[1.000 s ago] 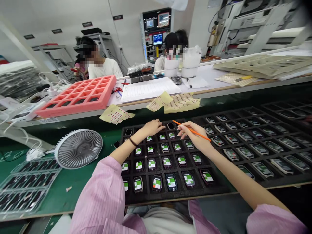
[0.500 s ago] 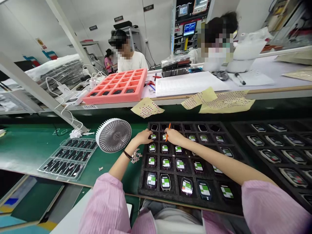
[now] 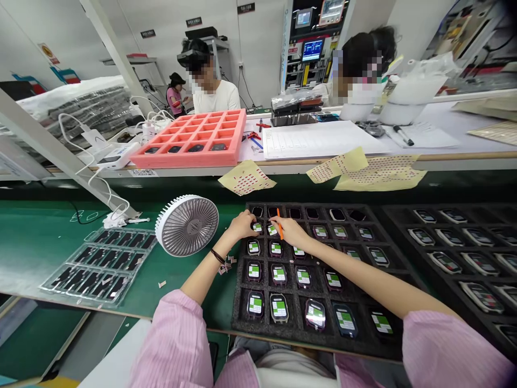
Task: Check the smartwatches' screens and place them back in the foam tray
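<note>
The right hand (image 3: 287, 229) pinches an orange stick (image 3: 280, 224) over the black foam tray (image 3: 238, 319).

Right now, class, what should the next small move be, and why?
Probably the right hand, which holds the orange stick, should gently straighten the lit watch by its fingertips: that one looks skewed in its pocket, while the front-row watch sits squarer.

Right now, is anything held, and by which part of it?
The right hand holds an orange stick around its middle. The left hand is at a watch; whether it grips cannot be told.
</note>
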Demonstrator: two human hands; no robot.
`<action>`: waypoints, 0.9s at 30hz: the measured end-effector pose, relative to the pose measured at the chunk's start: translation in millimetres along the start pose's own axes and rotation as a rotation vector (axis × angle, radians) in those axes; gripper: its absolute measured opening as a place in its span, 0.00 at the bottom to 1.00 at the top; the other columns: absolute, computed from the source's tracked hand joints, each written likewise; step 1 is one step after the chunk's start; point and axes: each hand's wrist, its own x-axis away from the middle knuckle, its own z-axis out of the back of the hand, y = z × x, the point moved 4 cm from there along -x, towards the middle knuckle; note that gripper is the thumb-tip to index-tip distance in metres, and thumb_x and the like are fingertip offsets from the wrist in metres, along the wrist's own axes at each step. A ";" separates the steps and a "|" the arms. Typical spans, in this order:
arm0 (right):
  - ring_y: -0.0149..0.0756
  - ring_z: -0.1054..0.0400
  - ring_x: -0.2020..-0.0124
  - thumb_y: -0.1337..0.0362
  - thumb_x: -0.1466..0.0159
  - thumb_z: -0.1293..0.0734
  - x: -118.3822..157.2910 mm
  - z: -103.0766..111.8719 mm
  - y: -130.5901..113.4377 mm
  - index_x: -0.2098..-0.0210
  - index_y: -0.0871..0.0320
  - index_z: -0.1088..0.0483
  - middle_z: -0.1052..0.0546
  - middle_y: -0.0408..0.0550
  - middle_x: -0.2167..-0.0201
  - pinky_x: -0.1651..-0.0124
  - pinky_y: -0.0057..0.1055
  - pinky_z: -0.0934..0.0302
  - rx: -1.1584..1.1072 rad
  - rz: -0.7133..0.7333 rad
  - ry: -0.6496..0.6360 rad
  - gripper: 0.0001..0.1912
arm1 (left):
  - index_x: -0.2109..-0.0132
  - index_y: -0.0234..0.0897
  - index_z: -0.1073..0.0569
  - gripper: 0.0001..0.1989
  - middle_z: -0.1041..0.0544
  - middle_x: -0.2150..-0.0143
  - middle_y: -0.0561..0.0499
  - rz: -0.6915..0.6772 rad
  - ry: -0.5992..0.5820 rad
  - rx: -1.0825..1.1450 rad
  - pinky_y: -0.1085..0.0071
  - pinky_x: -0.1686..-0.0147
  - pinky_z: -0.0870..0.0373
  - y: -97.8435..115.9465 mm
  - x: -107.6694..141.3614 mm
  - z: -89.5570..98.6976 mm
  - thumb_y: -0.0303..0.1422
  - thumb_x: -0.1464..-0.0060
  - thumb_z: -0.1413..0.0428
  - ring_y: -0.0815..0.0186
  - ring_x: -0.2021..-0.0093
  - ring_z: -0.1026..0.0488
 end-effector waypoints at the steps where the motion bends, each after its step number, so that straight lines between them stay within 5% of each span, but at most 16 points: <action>1: 0.39 0.29 0.68 0.64 0.33 0.42 -1.6 -0.7 0.1 0.54 0.59 0.27 0.23 0.48 0.72 0.62 0.31 0.41 -0.028 -0.001 -0.001 0.15 | 0.54 0.37 0.27 0.20 0.30 0.51 0.45 -0.014 0.018 0.026 0.64 0.52 0.31 -1.9 1.4 -0.7 0.34 0.56 0.36 0.54 0.47 0.31; 9: 0.30 0.37 0.80 0.66 0.36 0.40 -13.3 -8.8 7.1 0.62 0.60 0.26 0.28 0.43 0.77 0.71 0.28 0.42 -0.295 -0.063 -0.020 0.11 | 0.60 0.37 0.28 0.18 0.30 0.57 0.47 -0.039 0.169 0.201 0.62 0.53 0.32 -10.5 6.6 -5.5 0.32 0.60 0.35 0.54 0.50 0.31; 15: 0.28 0.36 0.80 0.59 0.34 0.40 -2.2 4.7 11.3 0.55 0.59 0.28 0.28 0.44 0.73 0.77 0.27 0.38 -0.546 -0.106 0.018 0.15 | 0.59 0.38 0.34 0.18 0.29 0.58 0.49 -0.025 0.303 0.363 0.64 0.56 0.31 -6.1 14.3 1.2 0.29 0.58 0.37 0.60 0.56 0.29; 18: 0.33 0.29 0.72 0.57 0.35 0.38 11.5 18.6 9.3 0.52 0.58 0.29 0.25 0.48 0.69 0.76 0.27 0.34 -0.749 -0.130 -0.009 0.16 | 0.56 0.38 0.39 0.23 0.28 0.63 0.53 0.017 0.222 0.794 0.72 0.69 0.32 1.5 15.7 -1.5 0.28 0.57 0.38 0.70 0.70 0.28; 21: 0.35 0.26 0.67 0.62 0.41 0.30 25.9 28.9 5.9 0.53 0.58 0.28 0.23 0.49 0.65 0.72 0.28 0.29 -1.019 -0.215 -0.083 0.17 | 0.54 0.37 0.39 0.27 0.27 0.64 0.52 0.023 0.130 1.221 0.77 0.76 0.38 17.9 17.2 -0.5 0.27 0.60 0.36 0.72 0.72 0.29; 27: 0.39 0.22 0.66 0.67 0.50 0.22 39.6 41.1 -1.9 0.53 0.58 0.28 0.21 0.48 0.65 0.65 0.32 0.24 -1.053 -0.268 -0.089 0.25 | 0.48 0.37 0.34 0.22 0.26 0.62 0.49 -0.042 0.054 1.368 0.80 0.75 0.37 48.7 25.5 16.6 0.34 0.49 0.39 0.71 0.68 0.26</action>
